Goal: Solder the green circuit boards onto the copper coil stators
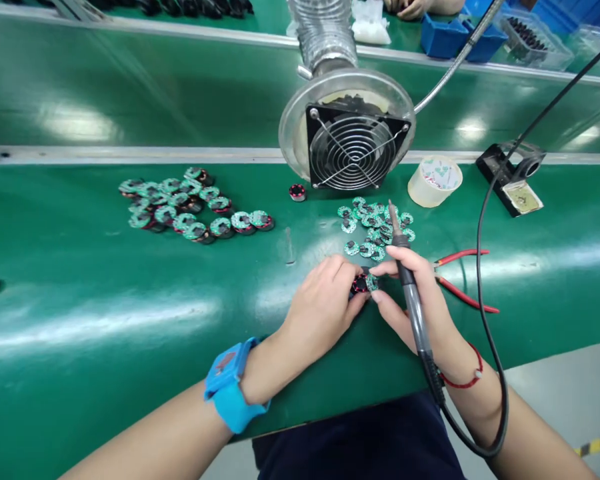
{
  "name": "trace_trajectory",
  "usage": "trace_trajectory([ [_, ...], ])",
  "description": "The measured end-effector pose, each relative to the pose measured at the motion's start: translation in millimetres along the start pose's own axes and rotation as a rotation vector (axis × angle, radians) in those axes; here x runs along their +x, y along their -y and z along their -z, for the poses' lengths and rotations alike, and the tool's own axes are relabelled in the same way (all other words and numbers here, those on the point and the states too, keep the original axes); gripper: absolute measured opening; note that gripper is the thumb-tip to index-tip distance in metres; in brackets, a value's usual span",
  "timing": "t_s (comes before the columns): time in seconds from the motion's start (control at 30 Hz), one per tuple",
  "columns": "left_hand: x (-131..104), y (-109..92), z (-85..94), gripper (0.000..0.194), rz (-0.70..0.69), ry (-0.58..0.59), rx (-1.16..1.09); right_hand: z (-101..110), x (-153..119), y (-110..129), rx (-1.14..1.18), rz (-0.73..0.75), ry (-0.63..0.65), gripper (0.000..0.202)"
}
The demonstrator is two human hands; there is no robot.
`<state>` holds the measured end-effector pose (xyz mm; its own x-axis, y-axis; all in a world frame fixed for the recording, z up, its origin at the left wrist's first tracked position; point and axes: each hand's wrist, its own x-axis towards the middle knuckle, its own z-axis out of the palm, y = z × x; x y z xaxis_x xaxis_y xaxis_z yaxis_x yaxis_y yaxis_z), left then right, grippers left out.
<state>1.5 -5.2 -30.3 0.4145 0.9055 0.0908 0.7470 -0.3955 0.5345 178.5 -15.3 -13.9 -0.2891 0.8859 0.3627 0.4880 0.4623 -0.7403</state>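
Note:
My left hand (323, 303) pinches a small motor stator (359, 285), dark with red around its face, just above the bench. Between the thumb and forefinger of my right hand (427, 303) is a small round green circuit board (373, 283), held against the stator's right side. The same right hand also keeps a soldering iron (413, 303), its tip pointing up and away from the stator. Beyond my fingers lies a loose pile of similar round boards (377, 220). A single stator (297, 193) stands apart, left of the pile. Fingers partly hide the held parts.
Several stators topped with boards (183, 207) cluster at left. A fume extractor fan (355, 157) hangs over the back. Right of it are a tape roll (435, 182), an iron stand (515, 177) and red-handled pliers (467, 293). The iron's cable (481, 267) loops past my right forearm.

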Motion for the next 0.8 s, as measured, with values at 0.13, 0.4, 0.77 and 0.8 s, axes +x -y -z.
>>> trace_trajectory([
  [0.13, -1.1, 1.6, 3.6, 0.019, 0.007, 0.038, -0.08, -4.3, 0.6, 0.5, -0.008, 0.031, 0.102, 0.054],
  [0.4, 3.8, 17.2, 24.1, 0.017, -0.003, 0.149, -0.315, -8.0, 2.4, -3.6, -0.19, 0.096, 0.069, 0.054],
  [0.77, 14.1, 14.8, 30.3, 0.009, 0.116, 0.174, -0.598, -10.4, 2.4, -2.9, -0.135, 0.016, 0.115, 0.055],
  [0.8, 14.5, 14.2, 29.8, 0.009, 0.119, 0.17, -0.604, -10.4, 2.4, -2.8, -0.136, 0.02, 0.112, 0.056],
])
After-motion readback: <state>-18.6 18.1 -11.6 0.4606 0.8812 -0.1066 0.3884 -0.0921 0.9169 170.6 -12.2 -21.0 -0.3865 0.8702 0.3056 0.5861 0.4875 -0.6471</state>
